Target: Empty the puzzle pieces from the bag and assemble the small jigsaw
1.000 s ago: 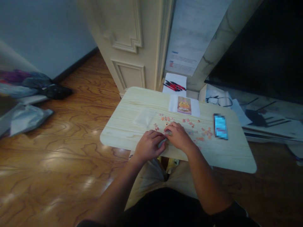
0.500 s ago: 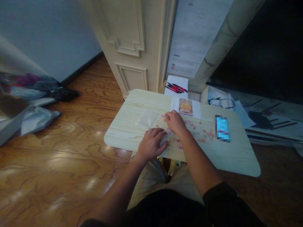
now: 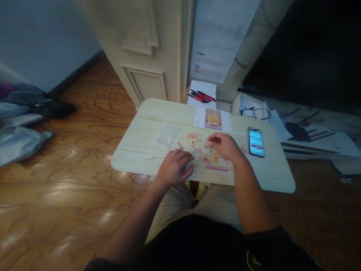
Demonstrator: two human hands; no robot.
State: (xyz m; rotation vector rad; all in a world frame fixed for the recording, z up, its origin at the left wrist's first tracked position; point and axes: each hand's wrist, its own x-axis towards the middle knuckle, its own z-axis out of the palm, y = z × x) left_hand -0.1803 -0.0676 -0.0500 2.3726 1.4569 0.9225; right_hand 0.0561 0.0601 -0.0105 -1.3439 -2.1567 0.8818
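Note:
Small jigsaw puzzle pieces [image 3: 194, 137] in orange and pink lie loose on the pale wooden table [image 3: 135, 150]. Near the table's front edge is a joined part of the puzzle [image 3: 216, 168], with a purple strip along its bottom. My left hand [image 3: 175, 165] rests on the tabletop left of this part, fingers extended and slightly apart. Over the pieces to the right, my right hand [image 3: 227, 146] has thumb and fingertips pinched together; whatever is between them is too small to make out. Its palm and wrist hide some pieces. A printed picture of a yellow figure [image 3: 213, 119] lies behind the pieces.
A clear plastic bag [image 3: 166, 135] lies left of the pieces, and a phone [image 3: 256, 142] lies to the right. Several red and black pens [image 3: 201, 96] sit on white paper beyond the table. Glasses [image 3: 256, 113] rest near the dark screen [image 3: 310, 56].
My right hand has moved right, away from the loose pieces by my left hand, uncovering them and the joined part. My left hand stays in place on the table. The whole view has shifted slightly.

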